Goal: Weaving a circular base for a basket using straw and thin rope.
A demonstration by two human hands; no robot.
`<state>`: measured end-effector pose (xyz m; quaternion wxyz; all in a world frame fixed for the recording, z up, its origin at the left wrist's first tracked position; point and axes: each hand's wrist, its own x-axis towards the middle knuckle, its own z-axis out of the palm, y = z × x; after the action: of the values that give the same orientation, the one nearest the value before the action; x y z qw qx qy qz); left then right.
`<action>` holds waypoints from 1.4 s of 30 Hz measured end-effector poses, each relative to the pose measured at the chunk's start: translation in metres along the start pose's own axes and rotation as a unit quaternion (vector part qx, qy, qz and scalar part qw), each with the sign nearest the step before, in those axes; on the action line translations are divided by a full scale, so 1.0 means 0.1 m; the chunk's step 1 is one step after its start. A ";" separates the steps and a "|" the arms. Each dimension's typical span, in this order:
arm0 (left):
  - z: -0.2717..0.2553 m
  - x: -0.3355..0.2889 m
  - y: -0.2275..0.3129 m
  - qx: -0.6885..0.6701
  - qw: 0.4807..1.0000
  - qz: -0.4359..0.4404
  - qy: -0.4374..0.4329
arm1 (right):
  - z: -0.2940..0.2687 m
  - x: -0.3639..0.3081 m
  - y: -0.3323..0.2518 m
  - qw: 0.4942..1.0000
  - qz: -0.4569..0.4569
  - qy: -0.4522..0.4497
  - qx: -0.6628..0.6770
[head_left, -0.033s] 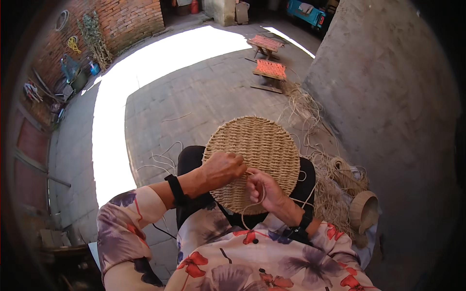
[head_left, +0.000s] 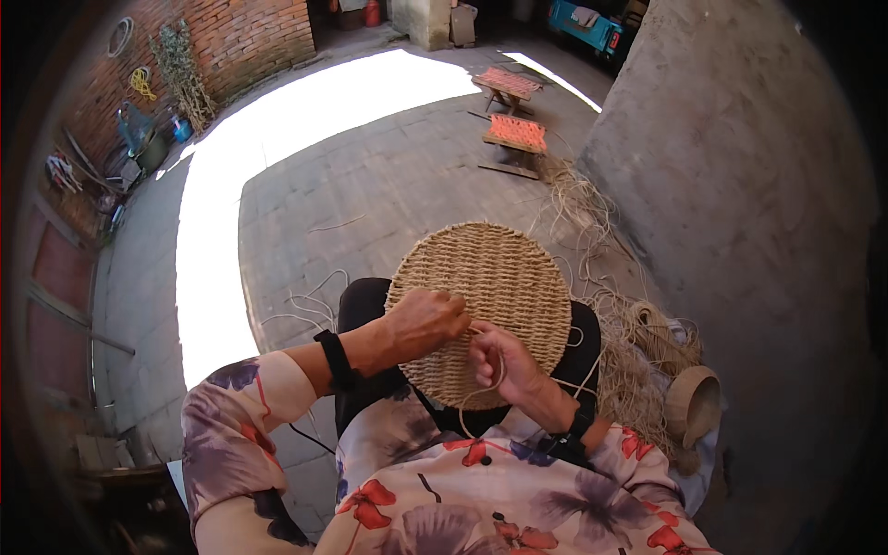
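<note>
Sunlight (head_left: 215,259) stripes grey paving (head_left: 342,190) between a brick wall (head_left: 250,39) and a plain grey wall (head_left: 740,185).

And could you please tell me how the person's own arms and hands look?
The left hand and right hand are gloveless. A black wristband is on the left and another black band on the right. The pale pink sleeves, printed with purple and red flowers, stop short of both.

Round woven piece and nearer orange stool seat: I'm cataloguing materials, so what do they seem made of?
Round woven piece: probably twisted plant fibre or paper cord, matte; straw-coloured, ridged rows suggest it.
Nearer orange stool seat: some woven cord or strip, by its crossing strands; finish, and whether natural or synthetic, too small to tell.
</note>
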<state>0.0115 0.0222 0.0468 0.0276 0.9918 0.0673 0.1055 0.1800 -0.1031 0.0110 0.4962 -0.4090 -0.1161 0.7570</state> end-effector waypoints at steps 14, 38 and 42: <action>-0.55 -0.19 -0.10 -0.209 0.960 -0.179 0.060 | 0.33 -0.30 -0.45 0.563 -0.525 0.116 -0.628; 0.04 -0.87 -0.10 -0.314 0.851 -0.394 0.148 | 0.29 0.19 -0.07 0.688 -0.380 0.098 -0.610; 0.06 -0.82 -0.08 -0.515 0.727 -0.436 0.124 | 0.28 0.17 -0.07 0.644 -0.410 0.089 -0.640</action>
<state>-0.0677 0.0185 0.0234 0.5687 0.6644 0.4309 0.2226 0.1611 -0.0782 0.0245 0.3783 -0.6009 -0.6824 0.1733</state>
